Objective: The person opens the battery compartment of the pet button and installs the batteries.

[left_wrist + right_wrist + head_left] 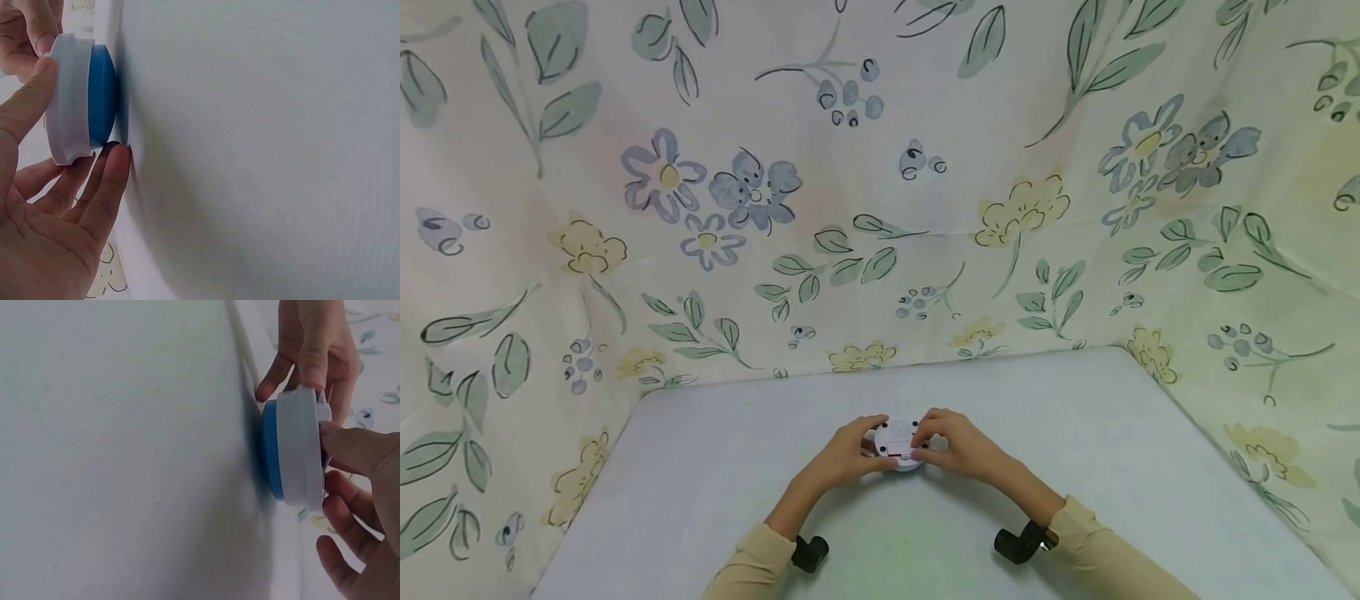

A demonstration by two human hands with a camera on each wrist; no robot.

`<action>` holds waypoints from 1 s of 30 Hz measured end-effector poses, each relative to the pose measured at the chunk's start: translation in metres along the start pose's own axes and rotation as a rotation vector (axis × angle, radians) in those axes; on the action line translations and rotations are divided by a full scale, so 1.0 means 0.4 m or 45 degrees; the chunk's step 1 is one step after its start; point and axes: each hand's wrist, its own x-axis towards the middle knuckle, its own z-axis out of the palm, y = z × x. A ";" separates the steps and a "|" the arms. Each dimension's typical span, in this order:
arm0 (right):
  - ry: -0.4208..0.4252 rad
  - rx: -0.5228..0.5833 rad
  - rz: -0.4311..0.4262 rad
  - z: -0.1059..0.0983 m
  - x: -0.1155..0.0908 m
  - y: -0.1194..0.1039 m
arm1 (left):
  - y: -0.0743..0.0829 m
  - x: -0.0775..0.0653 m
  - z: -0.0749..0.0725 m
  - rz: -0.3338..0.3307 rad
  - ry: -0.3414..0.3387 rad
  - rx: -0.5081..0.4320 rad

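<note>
A round white device point(897, 437) lies face down on the table, with small holes and dark spots on its upturned underside. A recess point(893, 455) near its front edge shows some red. Its blue domed side point(102, 97) faces the tabletop. My left hand point(847, 454) grips the device by its rim, thumb on the near edge and fingers round the far side. My right hand point(958, 446) is bent over the right part of the underside, thumb and fingertips pinching at the recess. The right fingertips partly hide that spot.
The white tabletop point(737, 467) spreads around both hands. Behind it and along both sides hangs a floral cloth point(940, 275). Black wrist cameras, one on the left wrist point(810, 553) and one on the right wrist point(1022, 543), hang close over the table.
</note>
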 end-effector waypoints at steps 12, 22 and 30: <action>-0.040 0.054 0.106 -0.012 0.015 -0.007 | 0.004 -0.001 -0.004 -0.014 -0.004 -0.006; -0.030 0.177 0.271 -0.007 0.016 0.011 | 0.005 0.002 -0.007 0.021 -0.018 0.019; -0.039 0.304 0.328 -0.008 0.015 0.019 | 0.005 0.000 -0.009 0.025 -0.022 0.016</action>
